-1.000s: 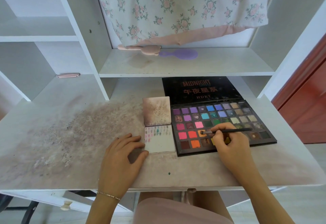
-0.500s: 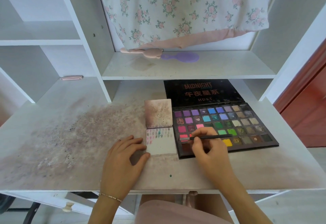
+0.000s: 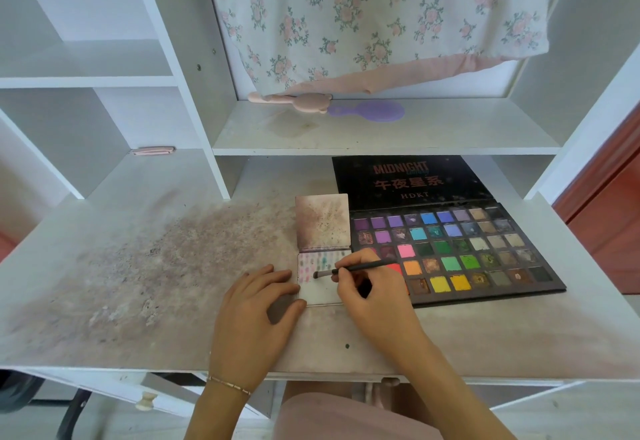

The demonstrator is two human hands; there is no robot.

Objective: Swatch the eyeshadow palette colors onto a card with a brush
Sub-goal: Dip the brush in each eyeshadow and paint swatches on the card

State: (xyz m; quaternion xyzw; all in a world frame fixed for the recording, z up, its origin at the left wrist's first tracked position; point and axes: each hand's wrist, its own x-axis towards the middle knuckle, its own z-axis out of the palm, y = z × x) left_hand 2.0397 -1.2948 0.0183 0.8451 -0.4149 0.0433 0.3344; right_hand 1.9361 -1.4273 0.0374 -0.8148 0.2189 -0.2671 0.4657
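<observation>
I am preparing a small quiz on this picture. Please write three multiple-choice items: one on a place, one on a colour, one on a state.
1. Where is the tip of the brush?
A. over the card
B. in a palette pan
C. on the shelf

2. What colour is the round brush lying on the shelf?
A. green
B. purple
C. black

3. What is the left hand doing?
A. holding the palette lid
B. hanging off the desk
C. resting at the card's left edge

Answers:
1 A: the bristles lie over the card, which sits left of the palette.
2 B: its head is plainly purple.
3 C: the fingers reach the card's edge, while the right hand pinches the brush.
</observation>
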